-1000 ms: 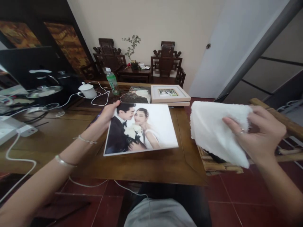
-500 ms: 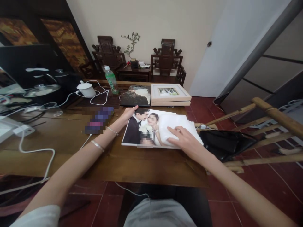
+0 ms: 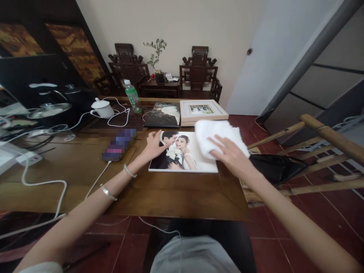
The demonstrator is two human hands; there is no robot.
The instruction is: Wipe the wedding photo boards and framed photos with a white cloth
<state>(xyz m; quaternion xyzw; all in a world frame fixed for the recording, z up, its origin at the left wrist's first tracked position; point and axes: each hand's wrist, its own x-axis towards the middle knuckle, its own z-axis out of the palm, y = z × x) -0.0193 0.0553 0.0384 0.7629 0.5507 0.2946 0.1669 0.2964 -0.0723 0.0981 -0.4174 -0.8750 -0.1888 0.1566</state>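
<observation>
A wedding photo panel (image 3: 176,157) with a white edge lies flat on the wooden table in front of me. My left hand (image 3: 155,146) is at its upper left corner, thumb stretched over the picture and fingers apart. In my right hand (image 3: 231,153) is a folded white cloth (image 3: 207,132), held over the panel's right side and covering that part. Whether the cloth touches the panel there I cannot tell.
Behind the panel lie a dark photo panel (image 3: 162,118) and stacked picture frames (image 3: 218,110). To the left are a phone (image 3: 119,145) on a cable, a lidded white cup (image 3: 102,109) and a green bottle (image 3: 132,98). A bamboo chair (image 3: 330,132) with a black bag (image 3: 280,167) stands right.
My right hand has moved the cloth up and right, uncovering more of the picture. My left hand has shifted slightly, its thumb now over the picture and its fingers apart.
</observation>
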